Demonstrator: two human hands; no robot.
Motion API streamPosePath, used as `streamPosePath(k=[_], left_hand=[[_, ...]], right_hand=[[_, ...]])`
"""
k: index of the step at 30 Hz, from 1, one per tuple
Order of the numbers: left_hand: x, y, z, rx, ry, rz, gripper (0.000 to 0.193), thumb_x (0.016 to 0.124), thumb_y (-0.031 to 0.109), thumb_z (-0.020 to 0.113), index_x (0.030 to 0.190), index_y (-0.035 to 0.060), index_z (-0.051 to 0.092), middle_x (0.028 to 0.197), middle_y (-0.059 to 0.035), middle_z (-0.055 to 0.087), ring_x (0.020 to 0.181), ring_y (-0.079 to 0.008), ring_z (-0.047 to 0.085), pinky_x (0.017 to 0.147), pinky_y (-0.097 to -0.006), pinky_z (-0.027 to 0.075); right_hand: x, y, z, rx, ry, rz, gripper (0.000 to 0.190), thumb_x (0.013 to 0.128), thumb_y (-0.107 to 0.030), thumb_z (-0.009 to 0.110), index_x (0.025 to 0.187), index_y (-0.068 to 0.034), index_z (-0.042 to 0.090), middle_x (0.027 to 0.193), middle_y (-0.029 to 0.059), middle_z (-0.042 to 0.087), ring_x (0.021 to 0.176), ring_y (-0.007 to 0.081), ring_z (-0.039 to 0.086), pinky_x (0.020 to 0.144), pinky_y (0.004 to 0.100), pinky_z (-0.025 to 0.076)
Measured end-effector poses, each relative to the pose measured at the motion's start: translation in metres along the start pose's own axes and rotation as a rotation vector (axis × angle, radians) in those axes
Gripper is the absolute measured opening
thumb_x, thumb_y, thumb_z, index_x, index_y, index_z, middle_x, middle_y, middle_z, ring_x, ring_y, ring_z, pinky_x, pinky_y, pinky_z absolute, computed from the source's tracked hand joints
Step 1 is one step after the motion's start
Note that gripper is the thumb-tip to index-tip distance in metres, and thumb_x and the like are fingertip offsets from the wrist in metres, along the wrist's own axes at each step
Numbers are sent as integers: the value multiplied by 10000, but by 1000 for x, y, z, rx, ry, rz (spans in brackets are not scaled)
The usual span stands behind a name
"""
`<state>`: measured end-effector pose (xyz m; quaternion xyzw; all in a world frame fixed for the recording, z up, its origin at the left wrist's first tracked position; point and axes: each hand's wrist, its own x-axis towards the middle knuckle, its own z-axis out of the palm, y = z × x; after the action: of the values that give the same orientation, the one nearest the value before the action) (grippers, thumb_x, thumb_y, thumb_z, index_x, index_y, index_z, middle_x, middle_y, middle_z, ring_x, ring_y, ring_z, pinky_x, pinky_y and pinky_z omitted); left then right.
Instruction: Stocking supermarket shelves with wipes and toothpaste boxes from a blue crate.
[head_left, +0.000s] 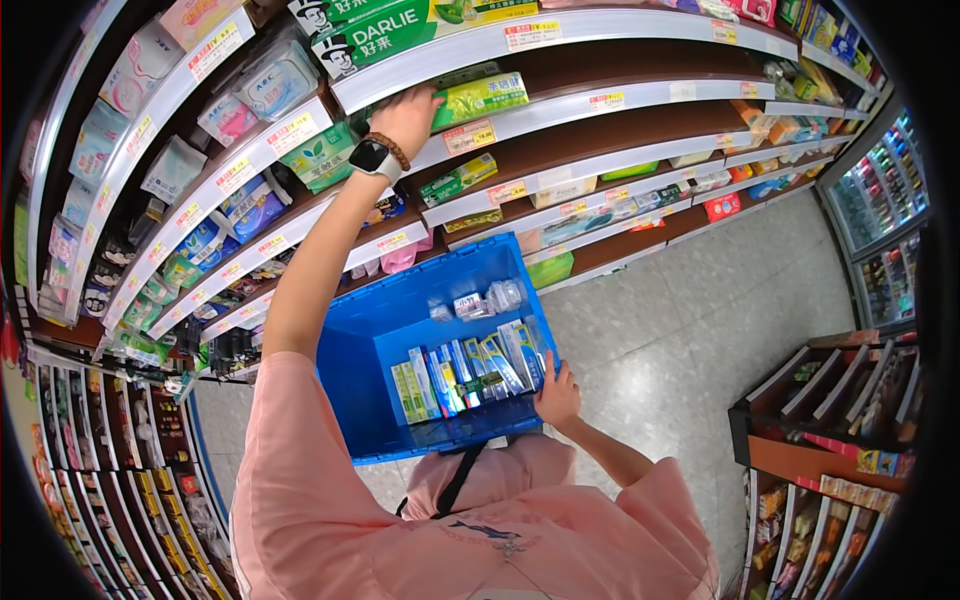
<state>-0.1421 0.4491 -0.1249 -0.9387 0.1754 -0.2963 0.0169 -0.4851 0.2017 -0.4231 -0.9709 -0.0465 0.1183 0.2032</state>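
Observation:
My left hand (406, 124), with a watch and a beaded bracelet at the wrist, reaches into a shelf bay. It touches the left end of a green toothpaste carton (484, 99); the fingertips are partly hidden, so its grasp is unclear. My right hand (559, 394) grips the right rim of a blue plastic crate (352, 360) in front of my body. Inside the crate, a row of slim toothpaste cartons (465, 375) stands beside the near right wall. Several small clear-wrapped packs (480, 301) sit towards its far side.
Large green Darlie cartons (397, 34) fill the shelf above my left hand. Sanitary pad packs (277, 79) line the shelves at left. A smaller Darlie carton (459, 180) lies one shelf lower. A display rack (825, 405) and glass-door cooler (877, 202) stand at right.

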Motion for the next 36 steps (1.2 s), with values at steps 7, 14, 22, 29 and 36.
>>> streamPosePath(k=[7,14,22,29,36], left_hand=[[-1,-21,18,113,90,-31,229,871,317,525,967,117,581,851,-83,644,739,-286,627,625,-408,513],[-11,-18,21,-33,156,-35,273,853,283,555,1049,97,519,972,-87,618,884,-312,593,763,-418,466],[-135,43,12,-241,302,-73,463,796,205,608,1210,75,447,1248,-141,439,1205,-317,364,1014,-516,202],[-467,50,144,-275,-614,-761,477,781,264,623,1165,30,465,1236,-190,426,1169,-341,401,983,-464,291],[-677,4,219,-427,-1635,-1313,625,861,429,487,1267,-10,306,1272,-230,433,1165,-315,452,944,-405,379]], right_hand=[[0,3,8,-26,37,-1,881,666,-176,612,1403,-79,140,1252,247,333,1050,401,446,786,463,459],[-3,6,10,-13,45,-5,882,664,-176,617,1404,-88,145,1252,249,339,1055,404,448,799,467,455],[1,5,11,-32,30,10,873,658,-168,612,1402,-86,162,1251,261,342,1046,408,464,789,460,466],[10,-11,4,-65,-5,-15,869,657,-125,579,1404,-49,144,1209,297,374,997,449,484,772,482,468],[11,-16,12,-42,-37,-5,853,687,-72,564,1403,-22,103,1215,349,334,1036,492,438,860,471,424]])
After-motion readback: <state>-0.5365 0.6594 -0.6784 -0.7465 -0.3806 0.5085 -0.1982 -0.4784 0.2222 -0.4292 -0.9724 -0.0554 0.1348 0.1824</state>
